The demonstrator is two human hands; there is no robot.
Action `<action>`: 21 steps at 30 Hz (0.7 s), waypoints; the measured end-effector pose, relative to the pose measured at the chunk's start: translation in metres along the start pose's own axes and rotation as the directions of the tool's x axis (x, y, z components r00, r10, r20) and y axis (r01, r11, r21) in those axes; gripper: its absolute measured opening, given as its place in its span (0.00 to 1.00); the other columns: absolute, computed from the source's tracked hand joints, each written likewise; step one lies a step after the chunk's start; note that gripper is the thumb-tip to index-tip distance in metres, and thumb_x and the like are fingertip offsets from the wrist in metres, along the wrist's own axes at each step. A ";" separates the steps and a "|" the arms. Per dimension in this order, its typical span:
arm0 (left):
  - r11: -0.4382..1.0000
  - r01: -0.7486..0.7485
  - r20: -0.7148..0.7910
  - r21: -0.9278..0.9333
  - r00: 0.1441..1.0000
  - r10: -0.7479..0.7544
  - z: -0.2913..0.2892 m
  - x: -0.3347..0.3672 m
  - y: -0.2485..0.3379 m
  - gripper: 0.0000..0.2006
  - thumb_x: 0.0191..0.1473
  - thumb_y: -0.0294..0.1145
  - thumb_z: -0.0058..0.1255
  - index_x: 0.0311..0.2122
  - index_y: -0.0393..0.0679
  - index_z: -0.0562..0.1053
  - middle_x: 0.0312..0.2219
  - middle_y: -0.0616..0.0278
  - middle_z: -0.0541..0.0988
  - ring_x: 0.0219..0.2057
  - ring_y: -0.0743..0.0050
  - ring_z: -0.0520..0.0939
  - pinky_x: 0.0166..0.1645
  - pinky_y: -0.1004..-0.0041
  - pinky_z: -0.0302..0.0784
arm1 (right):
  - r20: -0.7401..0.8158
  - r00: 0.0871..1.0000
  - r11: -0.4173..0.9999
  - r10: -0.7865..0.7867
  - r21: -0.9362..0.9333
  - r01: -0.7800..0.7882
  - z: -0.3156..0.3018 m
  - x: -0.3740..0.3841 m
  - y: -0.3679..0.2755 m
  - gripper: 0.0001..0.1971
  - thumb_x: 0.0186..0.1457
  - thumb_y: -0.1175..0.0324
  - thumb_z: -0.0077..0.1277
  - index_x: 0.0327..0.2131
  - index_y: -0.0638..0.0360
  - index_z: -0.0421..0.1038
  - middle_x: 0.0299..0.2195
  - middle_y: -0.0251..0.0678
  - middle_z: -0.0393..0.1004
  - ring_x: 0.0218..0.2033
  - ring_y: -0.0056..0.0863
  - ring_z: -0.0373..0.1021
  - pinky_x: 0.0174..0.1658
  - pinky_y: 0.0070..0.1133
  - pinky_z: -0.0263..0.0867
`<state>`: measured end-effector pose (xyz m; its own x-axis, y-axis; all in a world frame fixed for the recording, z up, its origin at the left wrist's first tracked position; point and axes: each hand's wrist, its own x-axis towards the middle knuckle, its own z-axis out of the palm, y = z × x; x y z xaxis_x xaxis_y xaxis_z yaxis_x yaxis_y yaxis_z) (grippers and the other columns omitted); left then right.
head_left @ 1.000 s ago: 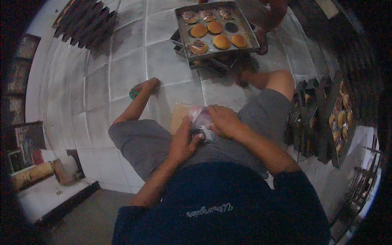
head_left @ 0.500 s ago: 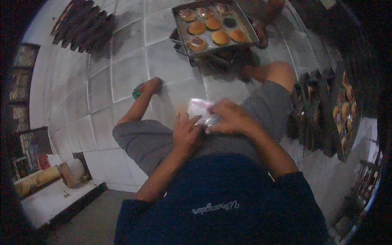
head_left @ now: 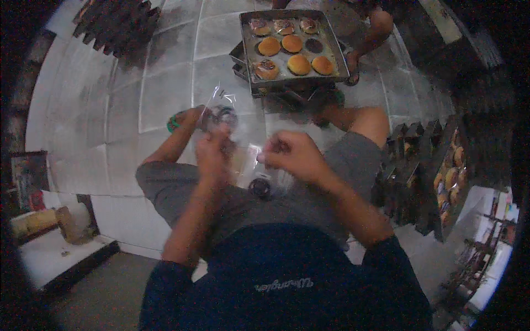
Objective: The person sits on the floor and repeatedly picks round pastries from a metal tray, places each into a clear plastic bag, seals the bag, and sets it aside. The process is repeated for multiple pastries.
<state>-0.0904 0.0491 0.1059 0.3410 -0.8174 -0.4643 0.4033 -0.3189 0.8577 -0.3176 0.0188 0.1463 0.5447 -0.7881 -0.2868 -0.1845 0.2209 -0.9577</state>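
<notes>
A clear plastic bag point(head_left: 223, 105) with a dark round print rises from my left hand point(head_left: 214, 157), whose fingers are closed on it. Over my lap, more clear plastic point(head_left: 259, 186) bears a similar dark round mark; whether it is a separate bag or a stack is hard to tell. My right hand point(head_left: 292, 156) pinches an edge of this plastic between thumb and fingers. Both hands are slightly blurred. Beyond them, a metal baking tray point(head_left: 301, 84) carries several round golden buns point(head_left: 298, 64), some wrapped in printed clear bags point(head_left: 266, 69).
Another person's limb point(head_left: 380, 25) is beside the tray's far right. Dark stacked trays point(head_left: 411, 171) stand at my right, one filled with buns point(head_left: 451, 171). More dark stacked metal point(head_left: 116, 25) lies far left on the tiled floor point(head_left: 165, 94). A roll-shaped object point(head_left: 74, 223) rests on a white ledge at left.
My hands have moved apart from their close hold over the folded plastic. The left has gone left and forward with a bag that now stands spread out.
</notes>
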 end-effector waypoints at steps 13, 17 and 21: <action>0.895 -0.025 -0.106 0.446 0.991 0.080 -0.049 0.124 -0.050 0.15 0.62 0.44 0.59 0.38 0.40 0.76 0.22 0.67 0.76 0.24 0.81 0.75 0.27 0.75 0.70 | -0.533 0.793 0.878 0.293 -0.178 -0.445 -0.307 0.320 0.183 0.20 0.50 0.57 0.69 0.38 0.65 0.78 0.31 0.37 0.78 0.29 0.32 0.76 0.27 0.33 0.71; 0.976 0.122 -0.058 0.181 0.992 -0.113 -0.049 0.138 -0.051 0.15 0.63 0.47 0.56 0.34 0.45 0.73 0.19 0.71 0.72 0.17 0.83 0.68 0.21 0.74 0.63 | -0.478 0.747 0.798 0.462 -0.144 -0.586 -0.290 0.336 0.184 0.22 0.46 0.62 0.71 0.43 0.65 0.78 0.35 0.40 0.82 0.30 0.32 0.78 0.33 0.32 0.74; 0.894 0.359 -0.065 -0.267 0.919 -0.389 -0.056 0.152 -0.068 0.10 0.66 0.42 0.49 0.35 0.50 0.71 0.18 0.73 0.68 0.14 0.81 0.65 0.19 0.75 0.61 | -0.462 0.861 0.870 0.212 -0.312 -0.381 -0.208 0.317 0.123 0.23 0.47 0.61 0.70 0.42 0.67 0.76 0.37 0.43 0.81 0.34 0.32 0.78 0.36 0.31 0.74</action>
<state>-0.0182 -0.0268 -0.0353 0.2116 -0.5963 -0.7744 0.7097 -0.4510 0.5412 -0.3376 -0.3235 -0.0574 0.0517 -0.8974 -0.4381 -0.6235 0.3137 -0.7161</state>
